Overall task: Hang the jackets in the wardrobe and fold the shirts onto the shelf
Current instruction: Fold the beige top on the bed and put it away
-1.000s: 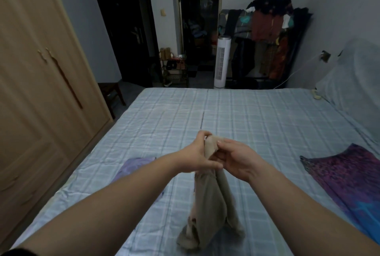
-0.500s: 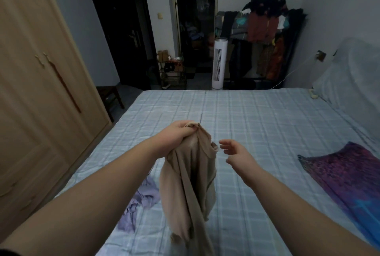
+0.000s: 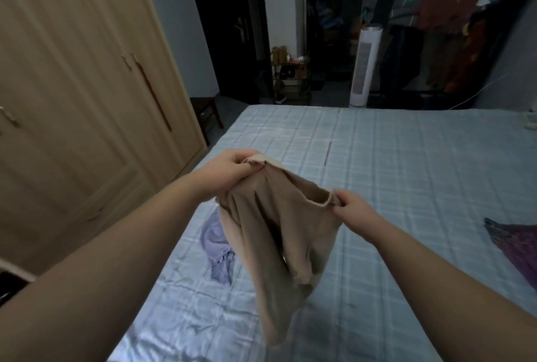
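the bed (image 3: 406, 187) fills the middle and right, with the wardrobe (image 3: 72, 100) along its left side. a shirt (image 3: 279, 234) hangs above the bed between the left hand (image 3: 229, 171) and right hand (image 3: 353, 207). a second shirt (image 3: 216, 248) lies on the bed behind it, to the left. a cloth (image 3: 520, 245) lies at the bed's right edge. beyond the bed's far end stand a fan (image 3: 364, 65) and, right of it, a rack (image 3: 453, 27).

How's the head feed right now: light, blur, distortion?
Head view: dim, bluish light, no glare; wide-angle bend tilts the wardrobe; clothes rack at top right is smeared by blur; the beige shirt held by the left hand and right hand reads clearly enough.
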Demonstrator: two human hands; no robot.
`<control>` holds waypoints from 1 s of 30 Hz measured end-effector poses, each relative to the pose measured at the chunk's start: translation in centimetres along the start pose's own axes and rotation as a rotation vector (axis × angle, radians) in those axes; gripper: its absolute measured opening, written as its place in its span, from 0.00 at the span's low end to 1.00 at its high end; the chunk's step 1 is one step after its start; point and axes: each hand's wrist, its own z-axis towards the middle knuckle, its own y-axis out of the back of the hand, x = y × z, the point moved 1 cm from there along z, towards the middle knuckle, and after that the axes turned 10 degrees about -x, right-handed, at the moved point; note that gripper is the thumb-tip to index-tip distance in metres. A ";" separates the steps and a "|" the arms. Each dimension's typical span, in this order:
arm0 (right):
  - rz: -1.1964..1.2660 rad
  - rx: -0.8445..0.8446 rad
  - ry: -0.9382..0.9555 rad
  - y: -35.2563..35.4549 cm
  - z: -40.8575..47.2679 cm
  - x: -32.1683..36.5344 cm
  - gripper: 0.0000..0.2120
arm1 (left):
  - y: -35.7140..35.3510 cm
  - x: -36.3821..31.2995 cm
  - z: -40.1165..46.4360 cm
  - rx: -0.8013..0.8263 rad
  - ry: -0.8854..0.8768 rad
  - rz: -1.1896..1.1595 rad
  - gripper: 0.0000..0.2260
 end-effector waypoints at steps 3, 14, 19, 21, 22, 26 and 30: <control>-0.064 -0.176 0.071 2.0 -0.3 1.9 0.07 | 3.4 0.1 -1.0 -0.198 -0.086 0.402 0.09; -0.073 -0.507 -0.021 6.4 -6.9 10.9 0.08 | 9.5 1.3 -6.5 -0.343 -0.067 0.513 0.07; -0.023 -0.416 -0.069 5.8 -11.2 12.8 0.09 | 10.6 3.9 -9.1 -0.476 -0.030 0.382 0.07; -0.146 -0.433 -0.022 5.7 -13.4 13.7 0.08 | 10.2 4.4 -10.3 -0.559 -0.024 0.303 0.08; -0.224 -0.469 0.008 5.9 -14.4 14.0 0.08 | 10.0 4.4 -10.9 -0.602 -0.034 0.243 0.08; -0.598 -0.733 0.027 7.2 -18.6 14.2 0.11 | 9.7 3.9 -13.5 -0.689 -0.199 0.204 0.07; -0.789 -0.850 0.066 8.3 -22.4 13.5 0.15 | 9.6 3.6 -15.1 -0.714 -0.406 0.429 0.07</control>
